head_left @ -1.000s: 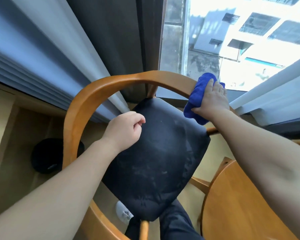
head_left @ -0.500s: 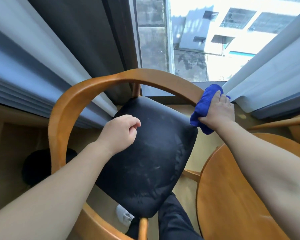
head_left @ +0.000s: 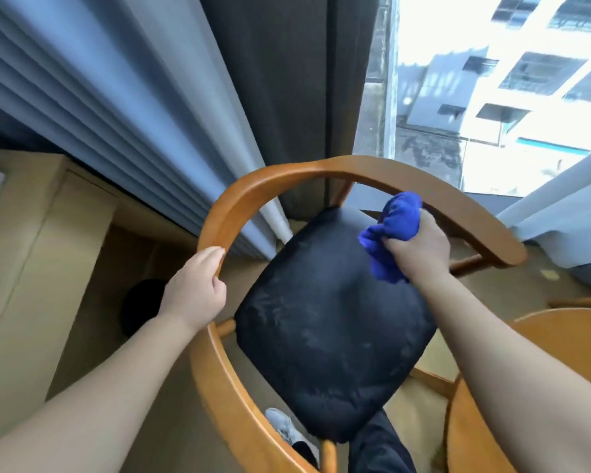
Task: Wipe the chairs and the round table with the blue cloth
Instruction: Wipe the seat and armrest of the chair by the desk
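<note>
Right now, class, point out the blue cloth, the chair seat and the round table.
blue cloth (head_left: 401, 216), head view, bunched top.
chair seat (head_left: 325, 329), head view, cushion middle.
round table (head_left: 580, 339), head view, bare top.

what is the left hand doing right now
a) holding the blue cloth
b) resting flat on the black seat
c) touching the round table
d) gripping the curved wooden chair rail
d, the left hand has its fingers curled over the curved wooden chair rail, while the blue cloth is bunched in the right hand.
</note>
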The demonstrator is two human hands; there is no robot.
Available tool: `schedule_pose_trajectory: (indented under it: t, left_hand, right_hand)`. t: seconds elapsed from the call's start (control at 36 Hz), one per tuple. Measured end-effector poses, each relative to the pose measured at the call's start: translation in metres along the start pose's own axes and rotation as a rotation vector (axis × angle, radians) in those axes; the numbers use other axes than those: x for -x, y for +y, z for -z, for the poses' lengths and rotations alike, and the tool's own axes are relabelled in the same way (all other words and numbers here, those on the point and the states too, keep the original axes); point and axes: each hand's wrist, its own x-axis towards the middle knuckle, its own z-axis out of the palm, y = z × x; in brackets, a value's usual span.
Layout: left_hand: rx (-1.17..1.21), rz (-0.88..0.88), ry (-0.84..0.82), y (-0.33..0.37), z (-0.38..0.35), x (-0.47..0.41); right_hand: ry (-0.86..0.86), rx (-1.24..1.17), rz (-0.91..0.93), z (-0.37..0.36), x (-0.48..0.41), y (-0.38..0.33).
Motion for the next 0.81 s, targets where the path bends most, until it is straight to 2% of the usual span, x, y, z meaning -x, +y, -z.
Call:
schedule_pose_trajectory:
  t: [0.17,0.33,0.47,0.67,0.81]
  left_hand:
    - [-0.052,0.128,-0.125,-0.025,-0.003,-0.003]
    - [-0.087,0.115,-0.197,-0.047,-0.007,-0.028]
    - [-0.135,0.081,-0.311,-0.068,-0.011,-0.041]
    - [0.055,0.115,-0.370,-0.078,-0.014,-0.038]
    - [0.043,0.081,-0.399,-0.081,-0.010,-0.039]
  right_hand:
    - [-0.145,-0.238,-0.106,-0.111,-0.007,-0.073]
    - [-0.106,-0.365,-0.159,-0.166,-0.029,-0.107]
    - [-0.098,-0.368,-0.165,-0.192,-0.041,-0.113]
    - [-0.284,-0.283,-0.073,-0.224,-0.003,-0.124]
    - [-0.420,-0.109,0.181,-0.238,0.059,-0.119]
